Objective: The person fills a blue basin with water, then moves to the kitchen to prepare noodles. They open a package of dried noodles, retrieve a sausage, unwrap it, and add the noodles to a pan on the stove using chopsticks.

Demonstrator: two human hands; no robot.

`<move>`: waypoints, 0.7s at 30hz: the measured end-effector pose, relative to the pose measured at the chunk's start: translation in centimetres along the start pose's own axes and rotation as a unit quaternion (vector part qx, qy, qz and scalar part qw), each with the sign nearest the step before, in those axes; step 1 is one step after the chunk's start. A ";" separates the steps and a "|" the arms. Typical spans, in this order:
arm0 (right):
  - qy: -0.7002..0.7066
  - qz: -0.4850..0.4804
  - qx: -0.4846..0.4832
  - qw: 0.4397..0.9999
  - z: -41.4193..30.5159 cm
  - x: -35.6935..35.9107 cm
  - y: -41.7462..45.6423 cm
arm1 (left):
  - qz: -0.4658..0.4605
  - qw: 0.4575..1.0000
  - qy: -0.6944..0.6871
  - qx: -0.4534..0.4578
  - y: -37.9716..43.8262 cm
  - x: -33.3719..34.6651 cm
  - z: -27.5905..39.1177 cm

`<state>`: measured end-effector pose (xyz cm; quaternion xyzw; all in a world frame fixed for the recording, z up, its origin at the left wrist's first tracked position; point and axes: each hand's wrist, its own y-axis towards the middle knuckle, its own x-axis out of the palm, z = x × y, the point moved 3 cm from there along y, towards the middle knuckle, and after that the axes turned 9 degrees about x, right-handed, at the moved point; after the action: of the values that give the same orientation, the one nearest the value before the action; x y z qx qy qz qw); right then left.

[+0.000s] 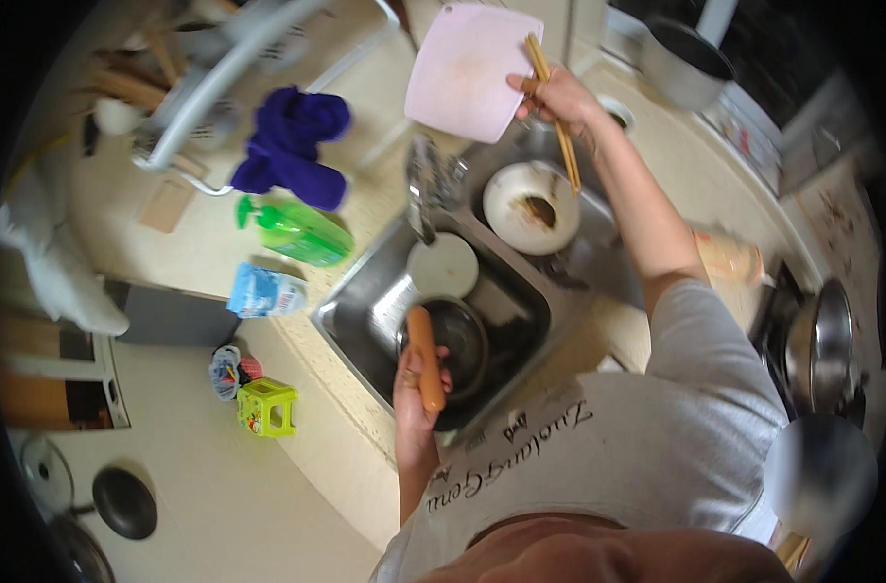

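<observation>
My left hand [417, 386] is closed round an orange-brown, rod-like handle [423, 350] over the left sink basin [355, 306]. A dark round pan [457, 342] lies below it; whether the two are joined I cannot tell. Beside the pan sits a pale round dish [444, 266]. My right hand [556, 98] reaches past the second basin with a bunch of wooden chopsticks [568, 157] in it. Its fingertips meet the right edge of a pink cutting board [464, 73]; a grip on the board is unclear. Below that hand, a white bowl [512, 233] holds brown residue.
A metal faucet [422, 182] rises behind the sink. Leftward lie a purple cloth [293, 146], a green pump bottle [300, 229], a blue-white pouch [264, 291] and a white rack [217, 87]. To the right are a pot [680, 65] and a steel pan [822, 350].
</observation>
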<state>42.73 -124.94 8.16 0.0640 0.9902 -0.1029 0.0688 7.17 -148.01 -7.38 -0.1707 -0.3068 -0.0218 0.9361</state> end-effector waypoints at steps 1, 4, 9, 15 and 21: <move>0.005 0.019 0.003 1.000 0.5 -1.6 -2.3 | 0.014 1.000 -0.013 -0.017 -0.4 -0.7 -0.5; -0.008 0.083 0.032 0.996 3.6 -7.4 -9.5 | 0.012 0.998 -0.043 -0.039 -1.3 -0.7 -1.0; -0.044 0.139 0.112 0.983 8.9 -13.1 -22.6 | 0.047 0.997 -0.006 -0.059 -2.5 -1.9 -2.1; 0.008 0.154 0.292 0.944 15.1 -15.7 -36.8 | -0.016 0.995 0.024 -0.092 -2.0 -1.6 -2.5; 0.157 0.134 0.401 0.892 23.5 -14.7 -45.2 | -0.080 0.989 0.056 -0.107 -1.8 0.0 -2.9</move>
<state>53.68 -175.46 -3.60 0.2339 0.8447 -0.4695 -0.1064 8.55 -150.63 -8.98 -0.2431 -0.2628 -0.1390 0.9233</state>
